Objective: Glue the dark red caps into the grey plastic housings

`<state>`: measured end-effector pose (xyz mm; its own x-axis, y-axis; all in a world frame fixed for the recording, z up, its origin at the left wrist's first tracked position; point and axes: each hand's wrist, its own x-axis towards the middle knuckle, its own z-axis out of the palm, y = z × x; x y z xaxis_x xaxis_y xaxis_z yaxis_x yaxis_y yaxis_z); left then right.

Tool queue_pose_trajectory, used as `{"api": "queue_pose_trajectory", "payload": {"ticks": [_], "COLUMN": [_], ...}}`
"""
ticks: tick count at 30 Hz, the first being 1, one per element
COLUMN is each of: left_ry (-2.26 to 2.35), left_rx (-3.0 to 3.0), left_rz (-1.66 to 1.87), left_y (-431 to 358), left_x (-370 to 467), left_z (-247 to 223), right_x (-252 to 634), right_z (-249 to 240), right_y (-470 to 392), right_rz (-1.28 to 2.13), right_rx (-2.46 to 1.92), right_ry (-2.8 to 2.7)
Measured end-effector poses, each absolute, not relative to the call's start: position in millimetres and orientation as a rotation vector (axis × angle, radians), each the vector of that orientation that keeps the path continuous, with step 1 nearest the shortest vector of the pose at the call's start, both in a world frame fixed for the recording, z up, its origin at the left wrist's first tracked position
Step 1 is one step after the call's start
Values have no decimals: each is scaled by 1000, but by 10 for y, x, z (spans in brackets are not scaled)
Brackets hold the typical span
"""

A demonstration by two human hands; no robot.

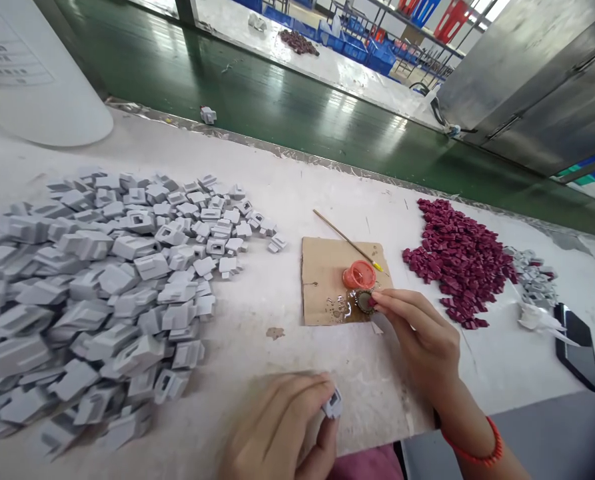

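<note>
My left hand (282, 427), low in the view, pinches a small grey plastic part (332, 403) with a dark slot turned upward. Between the fingertips of my right hand (422, 333) is a small maroon plastic piece (372, 302), mostly covered by the fingers. It is at the edge of a bottle cap (364, 301) holding some liquid. The cap rests on a cardboard sheet (322, 260) wet with brownish glue-like drops. Just behind the cap stands a small red cup (359, 274). A thin stick with a yellow tip (347, 239) lies across the cardboard's far edge.
A large heap of grey parts (127, 267) covers the left of the table. To the right lie a maroon pile (457, 253), a smaller grey pile (534, 277), crumpled tissue (540, 319) and a phone (577, 347). A green conveyor belt (277, 107) runs behind; a white container (37, 80) stands left.
</note>
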<state>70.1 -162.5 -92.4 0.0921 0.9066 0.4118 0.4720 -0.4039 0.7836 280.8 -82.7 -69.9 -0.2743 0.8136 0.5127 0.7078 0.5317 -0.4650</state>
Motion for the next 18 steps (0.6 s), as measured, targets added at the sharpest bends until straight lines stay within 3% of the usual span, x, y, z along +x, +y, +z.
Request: {"api": "queue_pose_trajectory", "payload": {"ticks": [18], "left_ry": [1313], "left_rx": [2025], "left_rz": [1225], "left_y": [-1542], "left_x": [693], "left_z": [-961], "right_x": [2788], "right_z": [-659], "right_y": [-825], "right_rz": [174], "right_rx": [-1273], "right_ry": [-2016]}}
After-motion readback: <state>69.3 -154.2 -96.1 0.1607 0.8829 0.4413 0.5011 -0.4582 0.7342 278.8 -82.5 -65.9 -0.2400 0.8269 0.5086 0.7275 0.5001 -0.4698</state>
